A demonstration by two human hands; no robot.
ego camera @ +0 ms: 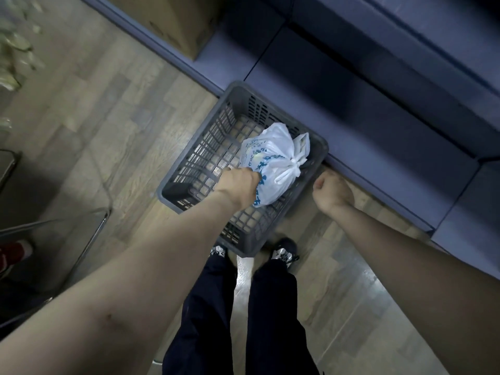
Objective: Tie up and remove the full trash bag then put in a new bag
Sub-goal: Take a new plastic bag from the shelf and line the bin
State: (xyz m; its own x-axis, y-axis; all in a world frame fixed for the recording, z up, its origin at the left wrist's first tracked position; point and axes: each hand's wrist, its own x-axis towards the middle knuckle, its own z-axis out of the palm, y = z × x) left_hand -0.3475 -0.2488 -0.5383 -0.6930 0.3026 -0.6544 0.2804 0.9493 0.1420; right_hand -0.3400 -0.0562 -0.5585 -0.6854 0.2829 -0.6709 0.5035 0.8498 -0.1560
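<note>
A white trash bag [273, 161] with blue print, knotted at its right side, sits over the right part of a grey slatted plastic crate [205, 147] on the floor. My left hand [239, 185] reaches into the crate and grips the bag's lower left side. My right hand [328, 186] hangs outside the crate's right rim, fingers curled into a loose fist with nothing in it. The rest of the crate holds nothing; the wooden floor shows through its slats.
A blue-grey sofa [378, 109] runs along the right, close behind the crate. A cardboard box [173, 20] stands on it at the top. A metal chair frame [89, 234] is at the left. My legs and shoes [284, 253] are just below the crate.
</note>
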